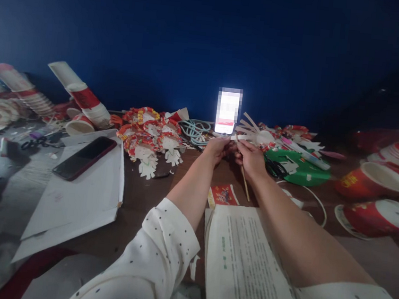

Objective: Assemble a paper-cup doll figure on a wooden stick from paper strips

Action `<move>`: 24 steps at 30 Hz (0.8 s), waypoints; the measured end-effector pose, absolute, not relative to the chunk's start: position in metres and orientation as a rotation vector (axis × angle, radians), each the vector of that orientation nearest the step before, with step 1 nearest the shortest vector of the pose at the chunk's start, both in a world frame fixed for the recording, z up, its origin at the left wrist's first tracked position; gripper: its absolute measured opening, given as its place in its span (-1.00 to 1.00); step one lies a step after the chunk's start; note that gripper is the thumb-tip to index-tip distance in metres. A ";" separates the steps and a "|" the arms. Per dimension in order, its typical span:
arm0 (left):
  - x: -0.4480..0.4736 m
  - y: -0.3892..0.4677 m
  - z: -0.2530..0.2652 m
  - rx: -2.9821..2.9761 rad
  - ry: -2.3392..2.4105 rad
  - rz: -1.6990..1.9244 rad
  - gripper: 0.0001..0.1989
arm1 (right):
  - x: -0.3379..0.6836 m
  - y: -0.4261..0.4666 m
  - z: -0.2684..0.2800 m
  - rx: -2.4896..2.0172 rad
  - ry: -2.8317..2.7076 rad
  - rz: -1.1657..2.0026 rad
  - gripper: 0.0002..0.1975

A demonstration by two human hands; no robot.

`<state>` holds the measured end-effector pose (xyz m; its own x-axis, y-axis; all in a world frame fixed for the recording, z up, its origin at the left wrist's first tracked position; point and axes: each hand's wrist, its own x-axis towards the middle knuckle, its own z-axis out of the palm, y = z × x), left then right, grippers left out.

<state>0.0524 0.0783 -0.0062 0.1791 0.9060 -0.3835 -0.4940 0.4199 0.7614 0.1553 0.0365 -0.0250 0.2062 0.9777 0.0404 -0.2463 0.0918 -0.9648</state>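
My left hand (217, 150) is closed in a pinch near the table's far side, at one end of a narrow white paper strip (244, 137). Right beside it, my right hand (252, 160) is closed too, its fingertips at the strip. A thin tan stick (245, 185) sticks out below my right hand, towards me. Some of my fingertips are hidden, so the exact grip is hard to see. Behind both hands a lit phone (227, 112) stands upright. Below them lie a red printed piece (223, 195) and an open book (244, 263).
Red-and-white paper crafts (151, 135) are heaped left of my hands. A dark phone (85, 157) lies on white sheets (69, 197). To the right are a green sheet (307, 170), black-handled scissors (276, 167), a white cable (324, 205) and red paper cups (371, 179).
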 end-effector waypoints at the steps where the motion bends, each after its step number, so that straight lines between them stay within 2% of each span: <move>1: 0.052 0.078 -0.006 0.536 0.926 1.064 -0.78 | 0.155 0.036 -0.025 -1.066 -0.916 1.122 -0.67; 9: 0.050 0.079 -0.008 0.518 0.891 1.063 -0.82 | 0.156 0.039 -0.031 -1.237 -0.973 0.996 -0.78; 18: 0.051 0.078 -0.008 0.584 0.930 1.064 -0.84 | 0.158 0.039 -0.034 -1.317 -1.081 0.873 -0.77; 24: 0.052 0.080 -0.012 0.687 0.918 1.025 -0.75 | 0.157 0.035 -0.027 -1.365 -1.125 0.856 -0.74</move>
<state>0.0516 0.0800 -0.0119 0.2256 0.9240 -0.3089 -0.4084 0.3775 0.8311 0.1569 0.0354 -0.0268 0.2833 0.9528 0.1095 0.1483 0.0693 -0.9865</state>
